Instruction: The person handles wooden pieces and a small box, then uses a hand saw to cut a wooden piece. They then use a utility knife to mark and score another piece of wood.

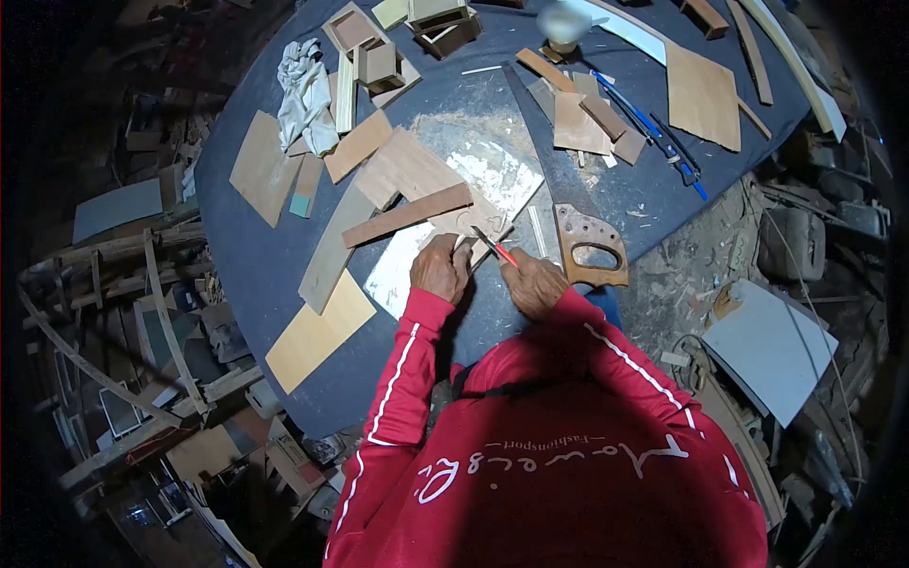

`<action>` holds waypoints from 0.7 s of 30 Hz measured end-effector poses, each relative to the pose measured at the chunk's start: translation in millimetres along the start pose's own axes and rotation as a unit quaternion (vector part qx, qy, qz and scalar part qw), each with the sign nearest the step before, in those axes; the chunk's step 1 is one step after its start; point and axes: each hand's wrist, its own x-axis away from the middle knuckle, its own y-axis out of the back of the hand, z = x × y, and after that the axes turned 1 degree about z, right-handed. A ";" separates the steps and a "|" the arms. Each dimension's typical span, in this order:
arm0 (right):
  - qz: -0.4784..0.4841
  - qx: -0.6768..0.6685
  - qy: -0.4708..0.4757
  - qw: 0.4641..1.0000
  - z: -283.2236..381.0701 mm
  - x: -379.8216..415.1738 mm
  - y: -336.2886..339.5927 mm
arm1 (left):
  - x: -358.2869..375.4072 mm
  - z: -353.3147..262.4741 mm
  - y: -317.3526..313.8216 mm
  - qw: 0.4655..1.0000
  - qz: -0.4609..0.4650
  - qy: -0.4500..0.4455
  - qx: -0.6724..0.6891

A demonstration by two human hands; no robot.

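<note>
My right hand (535,284) is closed round a slim red-and-black tool (500,249), its dark end lying on a thin wooden board (485,210) with a curved mark. The tool's exact kind does not show clearly. At the board's near edge, the fingers of my left hand (438,269) are bent and pressed against the wood. A reddish-brown wooden strip (407,216) lies across the board just beyond that hand. Under these is a white, paint-marked panel (386,276). To the right of my right hand rests a handsaw (589,248) with a wooden handle.
Wood offcuts (267,170), a crumpled white cloth (308,99) and small wooden boxes (379,66) lie on the dark-covered table (256,275). A blue bar-like tool (653,133) is at the right, near a lamp (564,24). Scrap wood and a pale panel (772,350) surround the table.
</note>
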 end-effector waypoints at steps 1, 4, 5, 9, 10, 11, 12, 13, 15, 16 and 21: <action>0.009 0.001 0.009 1.000 1.1 0.1 2.6 | 0.6 0.2 -0.4 1.000 0.012 0.008 -0.003; 0.019 0.061 0.023 0.998 0.8 0.0 -1.7 | 1.2 0.2 -0.7 1.000 0.006 -0.009 -0.009; 0.019 0.060 0.024 0.998 0.5 -0.2 -5.6 | 2.0 0.2 -0.1 1.000 0.006 -0.009 -0.010; -0.009 0.068 0.062 0.996 -3.0 0.6 -13.6 | 5.0 2.4 -5.3 0.999 -0.008 -0.023 -0.035; -0.012 0.052 0.079 0.995 -2.9 1.0 -13.4 | 5.9 3.5 -7.7 0.998 -0.028 -0.026 -0.040; -0.012 0.052 0.079 0.995 -2.6 1.1 -13.0 | 6.1 5.0 -9.5 0.998 -0.028 -0.026 -0.040; -0.016 0.052 0.090 0.994 -2.3 1.6 -12.9 | 6.6 6.6 -11.3 0.999 -0.029 -0.025 -0.038; -0.019 0.051 0.101 0.993 -1.8 1.9 -12.7 | 6.9 6.6 -11.9 0.999 -0.030 -0.023 -0.036; -0.020 0.057 0.101 0.993 -2.0 0.9 -13.6 | 7.2 6.7 -12.9 0.998 -0.030 -0.024 -0.040; -0.020 0.064 0.100 0.993 -1.9 0.7 -13.6 | 7.4 6.3 -13.0 0.998 -0.031 -0.024 -0.042; -0.027 0.059 0.121 0.991 -7.7 1.4 -16.8 | 5.2 5.0 -10.9 0.998 -0.022 -0.028 -0.056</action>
